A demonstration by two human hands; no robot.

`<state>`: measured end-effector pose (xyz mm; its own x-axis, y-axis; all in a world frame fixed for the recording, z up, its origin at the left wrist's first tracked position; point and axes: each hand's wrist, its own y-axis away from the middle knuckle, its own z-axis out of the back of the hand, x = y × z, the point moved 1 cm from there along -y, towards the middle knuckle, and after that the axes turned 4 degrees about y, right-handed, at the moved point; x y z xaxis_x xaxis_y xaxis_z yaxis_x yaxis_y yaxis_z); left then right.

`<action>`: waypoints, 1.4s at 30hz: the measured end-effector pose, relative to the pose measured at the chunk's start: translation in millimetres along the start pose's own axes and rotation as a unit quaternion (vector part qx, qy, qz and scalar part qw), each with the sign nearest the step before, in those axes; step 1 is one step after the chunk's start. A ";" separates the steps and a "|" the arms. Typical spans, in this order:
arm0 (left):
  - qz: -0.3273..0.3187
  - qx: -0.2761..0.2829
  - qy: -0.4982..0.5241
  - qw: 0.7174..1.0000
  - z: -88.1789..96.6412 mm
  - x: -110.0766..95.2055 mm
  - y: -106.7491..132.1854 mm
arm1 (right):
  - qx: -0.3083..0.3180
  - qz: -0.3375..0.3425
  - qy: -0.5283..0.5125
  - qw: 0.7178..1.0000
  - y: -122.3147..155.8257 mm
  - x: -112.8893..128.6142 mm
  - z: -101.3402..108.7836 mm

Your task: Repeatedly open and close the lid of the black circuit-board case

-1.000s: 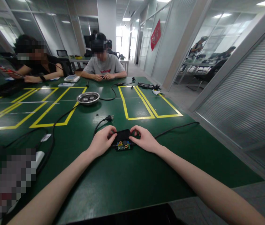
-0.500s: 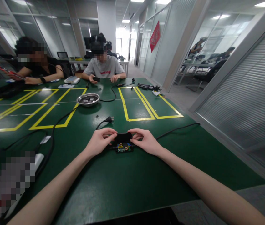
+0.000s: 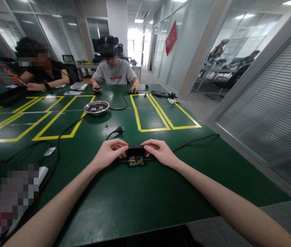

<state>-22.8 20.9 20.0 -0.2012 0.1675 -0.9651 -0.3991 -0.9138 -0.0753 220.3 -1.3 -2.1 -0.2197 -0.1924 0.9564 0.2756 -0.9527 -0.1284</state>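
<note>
Since a second ago, the far person's hands have come apart, and one now rests by a cord. The black cover has tipped, so less of its inside shows.

In the head view, the left hand and the right hand each pinch one end of the cover. Their fingers are bent in close, not wide, and the cover sits between them. Some fingertips are hidden behind it.

The small circuit board with two copper rings lies bare in its black case, well in from the near edge of the green tabletop. It is just on the near side of the cover, below the thumbs, and the fingers do not seem to press on it.

The step in hand looks like tilting the cover by the board. The next move seems to need both hands to stay level and gentle. The black plug lies just past the left hand, toward the far edge
</note>
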 end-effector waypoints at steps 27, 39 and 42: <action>0.020 0.074 -0.047 0.996 2.0 -6.4 1.7 | 0.098 0.059 0.073 0.991 3.5 9.5 7.9; -0.015 0.077 -0.090 0.993 0.1 -11.4 4.9 | 0.131 0.115 0.123 0.977 6.1 9.8 10.3; -0.034 0.084 -0.112 0.990 0.6 -11.0 5.5 | 0.132 0.122 0.140 0.974 6.8 10.9 9.9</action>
<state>-23.4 14.2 30.3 -0.3541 0.3211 -0.8784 -0.5573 -0.8267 -0.0775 229.0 -7.5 10.0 -0.3535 -0.4974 0.7922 0.5742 -0.7840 -0.2359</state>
